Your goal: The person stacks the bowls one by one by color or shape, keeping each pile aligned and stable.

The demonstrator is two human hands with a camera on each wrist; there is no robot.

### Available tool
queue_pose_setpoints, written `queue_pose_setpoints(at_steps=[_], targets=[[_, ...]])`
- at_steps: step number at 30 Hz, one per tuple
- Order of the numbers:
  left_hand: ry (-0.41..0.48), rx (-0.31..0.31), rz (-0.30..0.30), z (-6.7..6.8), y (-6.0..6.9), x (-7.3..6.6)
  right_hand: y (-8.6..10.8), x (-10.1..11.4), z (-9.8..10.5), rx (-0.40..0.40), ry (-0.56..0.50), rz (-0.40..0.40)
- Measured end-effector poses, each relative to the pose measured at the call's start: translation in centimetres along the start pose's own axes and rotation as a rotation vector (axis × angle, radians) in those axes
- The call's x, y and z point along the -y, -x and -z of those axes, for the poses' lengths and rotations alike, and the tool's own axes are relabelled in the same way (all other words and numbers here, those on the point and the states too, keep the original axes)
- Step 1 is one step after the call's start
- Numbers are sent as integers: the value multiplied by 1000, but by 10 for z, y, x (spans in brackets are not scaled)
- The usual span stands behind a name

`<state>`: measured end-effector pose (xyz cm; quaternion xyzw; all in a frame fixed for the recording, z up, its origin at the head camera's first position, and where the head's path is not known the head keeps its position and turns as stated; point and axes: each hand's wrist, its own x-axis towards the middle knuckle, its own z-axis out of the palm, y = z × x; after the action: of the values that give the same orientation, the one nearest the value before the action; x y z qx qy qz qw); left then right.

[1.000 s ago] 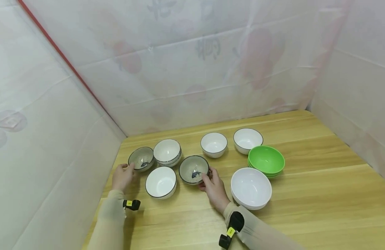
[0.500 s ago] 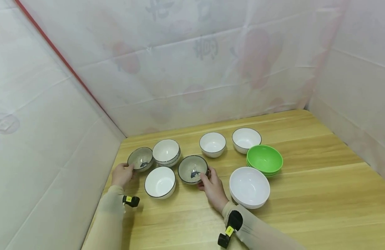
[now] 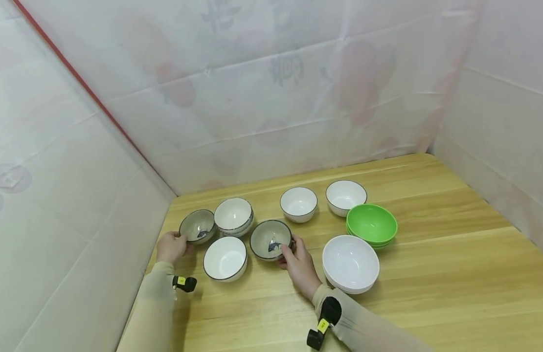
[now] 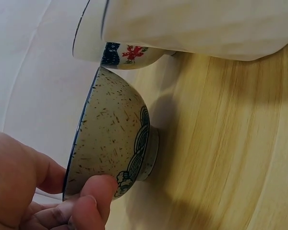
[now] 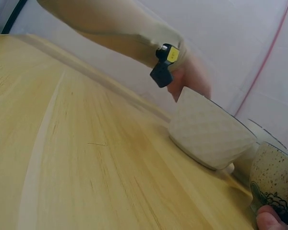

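Observation:
At the left of the table, my left hand (image 3: 170,248) pinches the near rim of a speckled grey bowl (image 3: 196,226) with a dark fish painted inside. The left wrist view shows thumb at the rim and fingers on the outer wall of this bowl (image 4: 110,124), which stands upright on its foot. My right hand (image 3: 301,268) grips the right side of a matching fish bowl (image 3: 267,237), thumb over its rim. Between them sits a white dark-rimmed bowl (image 3: 225,259), its outside textured in the right wrist view. Behind that is a stack of white patterned bowls (image 3: 233,213).
Two white dark-rimmed bowls stand farther back, one in the middle (image 3: 299,203) and one to its right (image 3: 346,196). Stacked green bowls (image 3: 372,224) and stacked plain white bowls (image 3: 350,261) are right of my right hand. Fabric walls (image 3: 271,107) border the wooden table (image 3: 452,274).
The head view has shifted very slightly. Both hands keep their hold on the two fish bowls, and no bowl has visibly moved on the table.

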<state>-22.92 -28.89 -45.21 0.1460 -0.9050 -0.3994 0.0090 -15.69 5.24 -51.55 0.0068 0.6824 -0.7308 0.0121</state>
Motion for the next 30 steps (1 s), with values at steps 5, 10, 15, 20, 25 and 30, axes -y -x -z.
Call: queue_pose_setpoints(at_steps=[5,10,15,20,25,30], targets=[[-46,-19,-17,1,0,4,1,0,-1,-2,12,-11],[-27,-35,-34,9,2,0,1,1,-3,-6,24,-17],[34,-25,-25,21,7,-7,1,3,-6,-14,40,-22],[70,-58,-28,30,14,-17,-1,8,-12,-33,68,-38],[57,-96,-76,37,23,-32,0,15,-14,-86,169,-57],[47,-103,-122,43,38,-52,-3,15,-11,-114,269,27]])
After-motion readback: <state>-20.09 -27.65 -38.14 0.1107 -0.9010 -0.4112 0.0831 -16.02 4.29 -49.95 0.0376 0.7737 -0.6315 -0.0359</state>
